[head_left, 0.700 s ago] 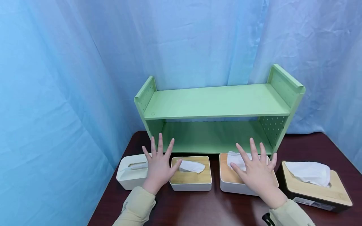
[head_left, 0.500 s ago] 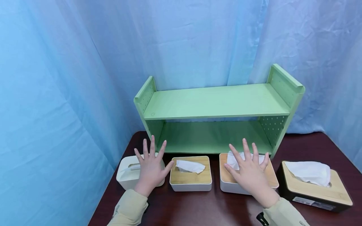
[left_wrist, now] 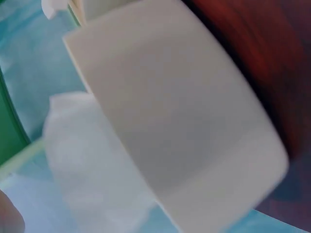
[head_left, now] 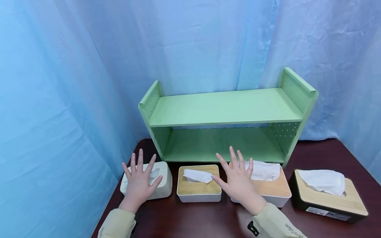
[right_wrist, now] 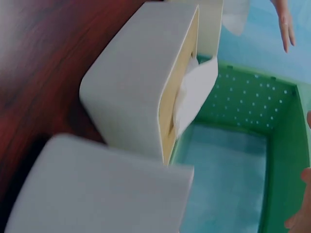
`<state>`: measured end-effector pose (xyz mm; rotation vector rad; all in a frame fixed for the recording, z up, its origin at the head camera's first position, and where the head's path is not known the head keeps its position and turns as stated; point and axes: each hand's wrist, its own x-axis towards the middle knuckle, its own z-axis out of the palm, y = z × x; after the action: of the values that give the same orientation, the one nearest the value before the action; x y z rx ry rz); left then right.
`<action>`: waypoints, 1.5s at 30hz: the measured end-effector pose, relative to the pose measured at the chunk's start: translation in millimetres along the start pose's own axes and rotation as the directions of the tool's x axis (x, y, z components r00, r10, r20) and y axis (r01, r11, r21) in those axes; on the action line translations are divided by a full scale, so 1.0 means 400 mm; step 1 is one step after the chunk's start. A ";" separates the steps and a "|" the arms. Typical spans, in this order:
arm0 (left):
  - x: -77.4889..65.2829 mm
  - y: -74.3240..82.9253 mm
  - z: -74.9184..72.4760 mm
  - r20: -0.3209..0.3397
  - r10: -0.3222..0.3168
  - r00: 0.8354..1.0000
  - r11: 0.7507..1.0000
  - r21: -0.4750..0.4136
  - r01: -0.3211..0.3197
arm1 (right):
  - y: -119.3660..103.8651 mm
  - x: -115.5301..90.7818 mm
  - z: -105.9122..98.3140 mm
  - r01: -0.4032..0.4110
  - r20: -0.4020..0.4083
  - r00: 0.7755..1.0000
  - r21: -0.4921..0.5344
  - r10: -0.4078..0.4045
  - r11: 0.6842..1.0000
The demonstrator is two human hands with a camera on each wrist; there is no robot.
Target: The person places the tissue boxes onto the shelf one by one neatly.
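Note:
Both bare hands hover over a row of tissue boxes with fingers spread, holding nothing. My left hand (head_left: 138, 185) overlaps the all-white tissue box (head_left: 164, 186) at the left end; a fingertip (left_wrist: 9, 216) shows in the left wrist view. My right hand (head_left: 240, 185) overlaps the left part of a white tissue box with an orange-toned wood lid (head_left: 275, 187). Its thumb tip lies over the edge of the bamboo-lidded white tissue box (head_left: 197, 189) between the hands. In the right wrist view, parts of the right fingers (right_wrist: 302, 208) stand at the right edge.
A dark tissue box with a wood lid (head_left: 354, 198) stands at the right end of the row. Behind the row is a green two-tier shelf (head_left: 226, 107). Everything stands on a dark red-brown table (head_left: 184, 221), with blue curtains (head_left: 74, 99) around it.
Both hands have moved left, still spread: the left further over the all-white box, the right toward the bamboo-lidded box. The head view has shifted slightly; the boxes stay in place.

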<state>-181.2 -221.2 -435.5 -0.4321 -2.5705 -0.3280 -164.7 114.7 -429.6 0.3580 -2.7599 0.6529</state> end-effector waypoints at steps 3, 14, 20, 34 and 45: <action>-0.024 -0.035 -0.002 -0.005 -0.013 1.000 1.000 -0.024 0.013 | -0.022 0.007 0.023 0.019 0.008 1.000 0.033 -0.020 0.999; -0.113 -0.130 0.009 0.024 -0.140 0.990 0.986 -0.088 0.142 | -0.092 0.030 0.114 0.068 0.042 0.996 0.110 -0.073 0.992; -0.148 -0.159 0.024 0.111 -0.240 0.964 0.960 -0.122 0.253 | -0.120 0.033 0.149 0.097 0.057 0.992 0.183 -0.109 0.978; -0.176 -0.194 0.072 0.286 -0.422 0.860 0.858 -0.180 0.481 | -0.193 0.075 0.207 -0.050 0.242 0.967 0.478 -0.076 0.877; -0.168 -0.179 0.092 0.275 -0.475 0.836 0.807 -0.242 0.539 | -0.261 0.123 0.266 -0.055 0.327 0.934 0.535 -0.146 0.843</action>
<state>-168.5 -291.7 -512.0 0.1532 -2.8107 -0.9364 -201.7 -34.1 -463.4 0.7232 -2.8288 1.4923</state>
